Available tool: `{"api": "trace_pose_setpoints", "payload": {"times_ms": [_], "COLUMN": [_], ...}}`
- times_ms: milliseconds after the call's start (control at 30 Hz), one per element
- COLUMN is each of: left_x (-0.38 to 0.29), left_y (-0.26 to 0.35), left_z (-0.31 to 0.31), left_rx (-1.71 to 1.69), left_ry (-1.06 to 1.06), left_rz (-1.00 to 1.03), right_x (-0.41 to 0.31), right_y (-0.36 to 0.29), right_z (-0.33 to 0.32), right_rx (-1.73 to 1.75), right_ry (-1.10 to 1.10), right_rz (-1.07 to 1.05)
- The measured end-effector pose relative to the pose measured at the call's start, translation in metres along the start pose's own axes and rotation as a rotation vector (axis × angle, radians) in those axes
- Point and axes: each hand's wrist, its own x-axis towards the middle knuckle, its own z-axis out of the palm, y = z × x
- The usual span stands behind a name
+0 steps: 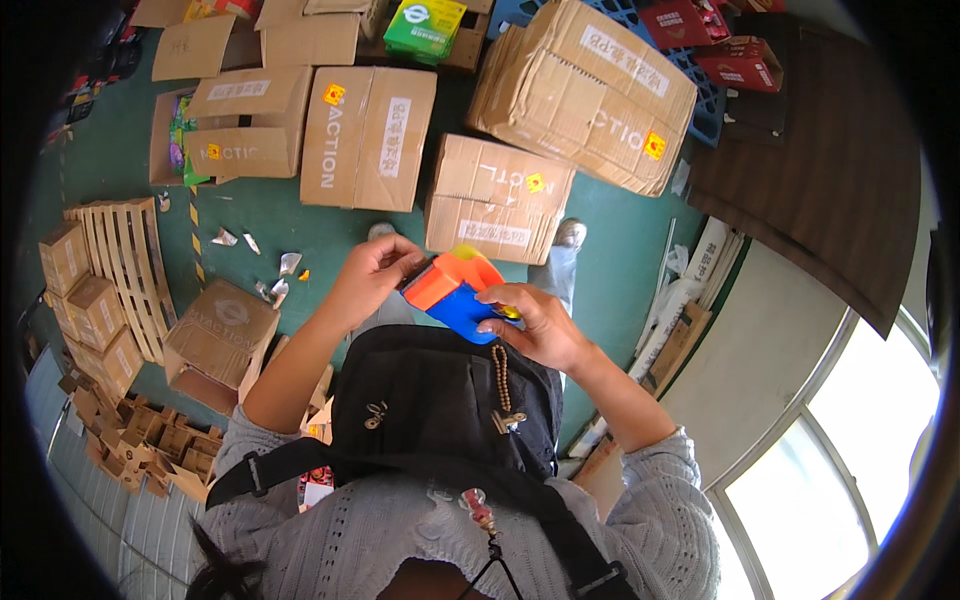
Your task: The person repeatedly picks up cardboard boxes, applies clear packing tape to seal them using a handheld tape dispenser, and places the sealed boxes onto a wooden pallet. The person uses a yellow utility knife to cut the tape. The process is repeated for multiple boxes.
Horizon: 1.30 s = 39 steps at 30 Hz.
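A hand-held packing tape dispenser with an orange and blue body is held above my lap, tilted. A yellow tape roll shows behind its orange part. My right hand grips the blue end, thumb on the near side and fingers on the far side. With bent fingers, my left hand pinches at the dispenser's dark toothed edge; I cannot tell whether a tape end is between the fingertips. Just beyond the dispenser sits a taped cardboard carton on the floor between my feet.
More cartons stand ahead, and a large one lies tilted at the right. To the left are a wooden pallet, an open carton and paper scraps. A black bag covers my lap. A dark wooden board is at the right.
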Motion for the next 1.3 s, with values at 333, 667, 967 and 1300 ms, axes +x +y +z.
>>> {"api": "trace_pose_setpoints", "payload": {"times_ms": [333, 667, 967, 1300], "left_x": [0.154, 0.308, 0.441, 0.524], "left_y": [0.097, 0.152, 0.037, -0.078], "left_z": [0.159, 0.15, -0.076, -0.052], "left_rx": [-0.01, -0.062, -0.16, -0.176], "left_ry": [0.212, 0.485, 0.665, 0.64], "left_rz": [-0.007, 0.36, 0.151, -0.021], "right_x": [0.021, 0.049, 0.142, 0.247], "right_y": [0.079, 0.118, 0.091, 0.073], "right_z": [-0.207, -0.403, -0.378, -0.335], "right_rx": [-0.488, -0.739, -0.847, -0.905], "right_ry": [0.067, -0.032, -0.207, -0.427], "right_rz": [-0.143, -0.165, -0.041, 0.145]}}
